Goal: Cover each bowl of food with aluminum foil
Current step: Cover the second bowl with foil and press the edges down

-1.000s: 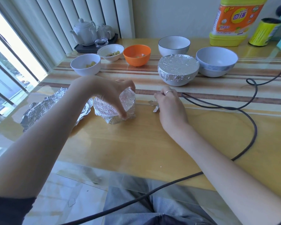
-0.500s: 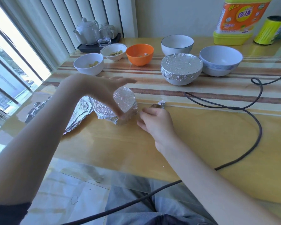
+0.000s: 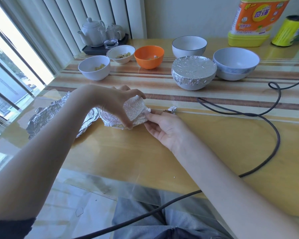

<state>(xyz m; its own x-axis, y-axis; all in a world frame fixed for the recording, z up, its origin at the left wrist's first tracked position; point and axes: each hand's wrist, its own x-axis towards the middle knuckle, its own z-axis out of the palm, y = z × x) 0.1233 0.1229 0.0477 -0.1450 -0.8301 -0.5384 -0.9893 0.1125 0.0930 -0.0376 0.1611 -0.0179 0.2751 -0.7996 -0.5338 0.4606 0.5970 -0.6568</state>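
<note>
My left hand [image 3: 110, 102] grip clasps tilted foil-wrapped bowl [image 3: 133, 109]; right hand [image 3: 164, 128] fingers tuck loose foil edge. Risks I see: foil tearing, food spilling onto worktop [image 3: 145, 152].

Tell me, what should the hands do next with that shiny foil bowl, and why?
Probably press the loose flap down. The left hand grips the foil-wrapped bowl, tilted, while the right hand pinches crumpled foil sticking out at its side, so that edge looks unfinished.

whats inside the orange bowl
A few pale food pieces lie at the bottom of the orange bowl. Its near wall hides most of the inside, so what the food is cannot be told.
</note>
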